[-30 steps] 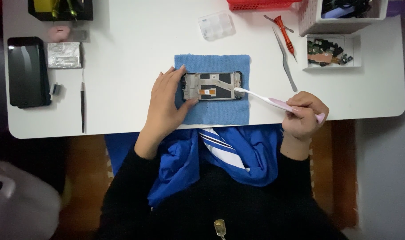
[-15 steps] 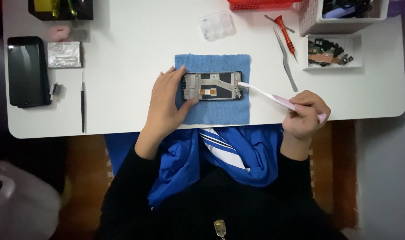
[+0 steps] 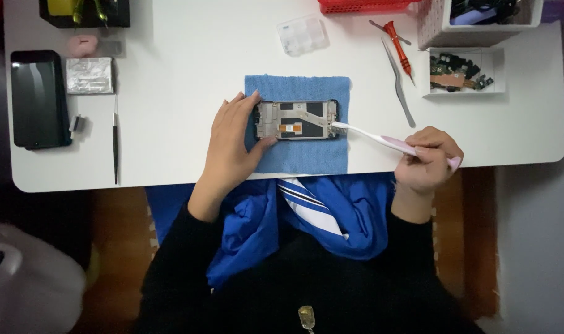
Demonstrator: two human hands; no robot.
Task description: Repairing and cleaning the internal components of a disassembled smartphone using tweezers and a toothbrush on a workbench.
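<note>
Head view: a person sits at a white counter [image 3: 170, 74] and looks down at both hands.
Opened phone: a dark, flat phone frame with its back off and grey and orange parts showing [image 3: 297, 120] lies in the middle of a blue square cloth [image 3: 300, 158] near the front edge of the counter.
Left hand: the left hand [image 3: 232, 145] holds the left end of the phone, fingers [image 3: 242, 102] curled over the top edge and thumb pressed on the bottom corner.
Right hand: the right hand [image 3: 427, 158] pinches the pink end of a white and pink toothbrush [image 3: 381, 139], fingers closed tight around the handle.
Brush tip: the bristle end touches the right end of the phone.
How to brush well: I think small, soft strokes are best, because the tiny parts look easy to hurt.
Holding still: the left hand should press down flat so the phone does not slide on the cloth.
Watch out: brushing dirt off the edge and onto the cloth seems better than pushing it deeper in.
Nearby things: a red-handled screwdriver [image 3: 398, 48] and grey metal tweezers [image 3: 398, 89] lie behind the right hand, well apart from it.
Far left: a black phone screen [image 3: 38, 99] lies flat, away from the work.
</note>
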